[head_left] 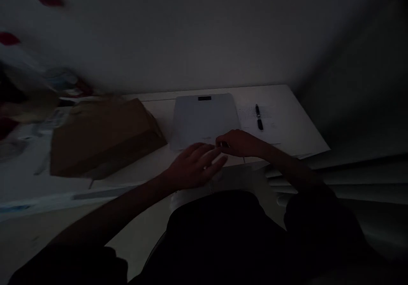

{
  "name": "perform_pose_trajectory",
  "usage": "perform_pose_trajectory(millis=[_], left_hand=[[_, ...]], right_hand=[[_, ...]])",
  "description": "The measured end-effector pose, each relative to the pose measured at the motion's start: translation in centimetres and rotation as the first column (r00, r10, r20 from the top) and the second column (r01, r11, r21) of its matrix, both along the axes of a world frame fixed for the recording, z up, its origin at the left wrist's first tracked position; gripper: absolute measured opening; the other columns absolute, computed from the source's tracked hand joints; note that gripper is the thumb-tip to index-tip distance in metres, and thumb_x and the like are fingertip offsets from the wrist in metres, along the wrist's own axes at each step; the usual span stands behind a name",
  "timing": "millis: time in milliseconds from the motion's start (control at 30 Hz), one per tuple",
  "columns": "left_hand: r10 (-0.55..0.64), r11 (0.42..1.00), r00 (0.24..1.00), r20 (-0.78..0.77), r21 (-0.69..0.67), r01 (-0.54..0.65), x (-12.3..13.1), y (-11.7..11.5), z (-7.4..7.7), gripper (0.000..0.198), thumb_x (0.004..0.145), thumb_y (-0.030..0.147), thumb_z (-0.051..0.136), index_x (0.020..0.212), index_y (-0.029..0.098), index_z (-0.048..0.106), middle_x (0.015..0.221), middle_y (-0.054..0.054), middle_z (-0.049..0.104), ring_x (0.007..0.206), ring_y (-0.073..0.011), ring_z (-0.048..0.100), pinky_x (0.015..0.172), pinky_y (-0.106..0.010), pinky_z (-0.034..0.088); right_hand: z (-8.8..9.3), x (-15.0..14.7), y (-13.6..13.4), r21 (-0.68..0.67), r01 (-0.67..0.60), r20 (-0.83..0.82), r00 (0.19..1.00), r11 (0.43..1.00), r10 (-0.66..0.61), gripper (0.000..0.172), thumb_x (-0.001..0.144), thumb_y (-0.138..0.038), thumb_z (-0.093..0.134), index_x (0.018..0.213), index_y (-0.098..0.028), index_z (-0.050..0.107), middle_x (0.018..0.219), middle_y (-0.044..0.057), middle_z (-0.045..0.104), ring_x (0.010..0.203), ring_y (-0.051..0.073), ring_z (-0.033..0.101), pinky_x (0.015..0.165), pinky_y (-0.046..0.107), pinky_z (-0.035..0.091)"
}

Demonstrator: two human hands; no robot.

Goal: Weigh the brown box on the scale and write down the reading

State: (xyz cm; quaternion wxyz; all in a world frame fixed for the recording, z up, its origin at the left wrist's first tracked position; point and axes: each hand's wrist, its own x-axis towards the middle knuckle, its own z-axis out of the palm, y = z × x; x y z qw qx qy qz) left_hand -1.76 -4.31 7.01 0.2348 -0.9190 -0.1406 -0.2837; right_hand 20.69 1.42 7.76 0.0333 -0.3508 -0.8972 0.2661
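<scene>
Left hand (194, 166) spread, right hand (239, 144) curled, at white board's (204, 119) edge.

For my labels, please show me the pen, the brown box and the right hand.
pen (259, 117), head view, middle of its dark barrel.
brown box (102, 134), head view, its top face.
right hand (240, 144), head view, back of the hand.

Dim, underexposed view; faint light on the table (287, 106); left edge motion-blurred; corners darkened, lines bowed by wide-angle distortion.
</scene>
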Motion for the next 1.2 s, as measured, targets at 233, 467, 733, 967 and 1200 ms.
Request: perform_pose_trajectory(millis=[233, 467, 733, 967, 1200], left_hand=[[-0.22, 0.975, 0.95, -0.222, -0.059, 0.212, 8.1, 2.2, -3.4, 0.027, 0.099, 0.02, 0.05, 0.123, 0.012, 0.061, 0.116, -0.012, 0.063, 0.104, -0.0268, 0.06, 0.091, -0.043, 0.048], [-0.132, 0.972, 0.935, -0.329, -0.226, 0.058, 14.5, 5.0, -6.1, 0.042, 0.099, 0.026, 0.044, 0.136, 0.01, 0.056, 0.133, -0.019, 0.055, 0.122, -0.0352, 0.052, 0.102, -0.049, 0.041], [-0.057, 0.884, 0.952, -0.3, -0.458, -0.091, 15.0, 5.7, -6.9, 0.051, 0.099, 0.029, 0.041, 0.145, 0.008, 0.05, 0.149, -0.02, 0.042, 0.137, -0.0403, 0.039, 0.113, -0.051, 0.032], [-0.08, 0.858, 0.95, -0.303, -0.506, -0.089, 15.0, 5.8, -6.8, 0.05, 0.098, 0.027, 0.04, 0.143, 0.008, 0.051, 0.147, -0.021, 0.045, 0.136, -0.0405, 0.041, 0.111, -0.051, 0.034], [-0.077, 0.854, 0.948, -0.308, -0.511, -0.096, 15.1, 5.7, -7.1, 0.051, 0.097, 0.028, 0.042, 0.144, 0.008, 0.049, 0.149, -0.022, 0.041, 0.138, -0.0413, 0.038, 0.112, -0.052, 0.032]], right_hand=[[-0.7, 9.1, 3.9, 0.2, 0.463, -0.102, 0.887, 0.864, -0.451, 0.005, 0.101, -0.018, 0.068, 0.098, -0.015, 0.069, 0.083, -0.003, 0.067, 0.073, 0.013, 0.06, 0.064, 0.024, 0.036], [-2.4, 13.0, 8.5, 0.357, 0.644, -0.049, 0.737, 0.677, -0.674, 0.02, 0.103, -0.033, 0.068, 0.099, -0.015, 0.061, 0.088, 0.001, 0.067, 0.077, 0.018, 0.06, 0.06, 0.027, 0.029], [-4.4, 12.7, 9.6, 0.467, 0.504, 0.134, 0.772, 0.727, -0.621, 0.025, 0.094, -0.028, 0.069, 0.112, -0.016, 0.057, 0.088, 0.003, 0.065, 0.074, 0.021, 0.057, 0.056, 0.03, 0.021], [-5.2, 14.0, 10.2, -0.007, 0.563, -0.478, 0.724, 0.826, -0.497, 0.022, 0.094, -0.024, 0.046, 0.107, -0.016, 0.061, 0.077, 0.0, 0.058, 0.062, 0.013, 0.052, 0.057, 0.023, 0.037], [-6.0, 13.6, 11.3, -0.344, 0.504, -0.725, 0.393, 0.792, -0.565, 0.042, 0.074, -0.045, 0.07, 0.102, -0.017, 0.054, 0.097, 0.007, 0.062, 0.093, 0.021, 0.063, 0.073, 0.026, 0.052]])
